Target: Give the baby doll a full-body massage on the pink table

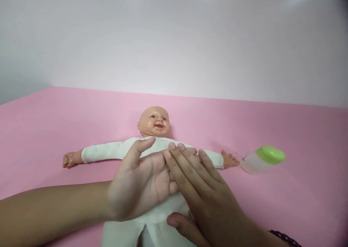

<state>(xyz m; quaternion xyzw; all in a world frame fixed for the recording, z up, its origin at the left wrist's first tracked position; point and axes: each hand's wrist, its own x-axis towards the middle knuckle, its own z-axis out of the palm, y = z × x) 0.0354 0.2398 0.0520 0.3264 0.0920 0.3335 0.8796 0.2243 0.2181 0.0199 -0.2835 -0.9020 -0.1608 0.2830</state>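
Observation:
A baby doll [154, 122] with a hard plastic head and a white cloth body lies on its back with both arms spread. Over its torso my left hand [146, 181] is turned palm up, thumb raised and fingers extended. The fingers of my right hand [201, 189] lie flat across the fingers of my left hand, its thumb held apart below. Nothing shows in either hand. Right of the doll's open plastic hand stands a translucent bottle [251, 163] with a bright green cap.
The doll rests on a pink surface [285, 131] that reaches back to a pale wall [174, 47]. A dark dotted band [284, 238] is around my right wrist.

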